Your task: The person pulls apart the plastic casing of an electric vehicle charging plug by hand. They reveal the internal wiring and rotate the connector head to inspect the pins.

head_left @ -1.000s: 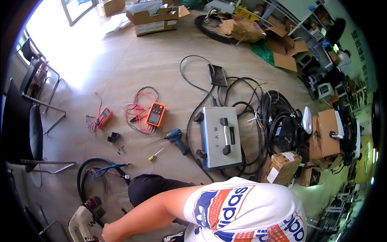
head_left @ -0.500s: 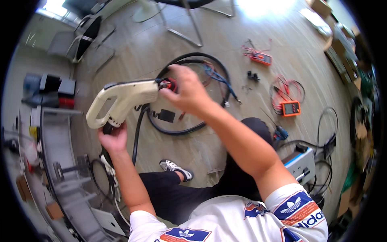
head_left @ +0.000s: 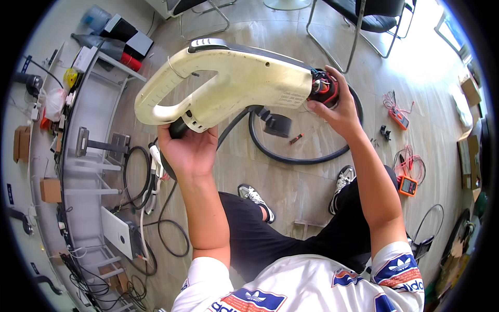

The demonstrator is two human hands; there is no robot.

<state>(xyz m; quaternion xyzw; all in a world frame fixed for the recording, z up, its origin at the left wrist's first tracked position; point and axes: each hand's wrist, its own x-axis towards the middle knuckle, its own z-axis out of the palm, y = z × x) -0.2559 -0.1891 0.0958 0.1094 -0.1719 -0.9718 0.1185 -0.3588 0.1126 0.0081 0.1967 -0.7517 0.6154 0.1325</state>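
Observation:
A cream electric-vehicle charging gun point(head_left: 244, 78) with a looped handle is held up in front of me, lying almost level. My left hand point(head_left: 189, 151), palm up, supports its lower end, fingers around the black collar point(head_left: 178, 127) where the cable leaves. At the other end my right hand point(head_left: 340, 106) grips the exposed red and black connector head point(head_left: 325, 88), thumb below and fingers above. Wires show between that head and the cream shell. Below the gun hangs a black cap point(head_left: 278, 125) on a coiled tether.
Thick black cable point(head_left: 306, 160) loops over the tiled floor. On the right lie an orange multimeter point(head_left: 408, 185) and a red meter point(head_left: 400, 120) with leads. A grey metal frame point(head_left: 86, 104) and a white box point(head_left: 118, 231) stand on the left. Chairs point(head_left: 364, 23) are ahead.
The charging gun has come up closer to me and shifted right, with both hands still on it. My view has turned, and both shoes now show.

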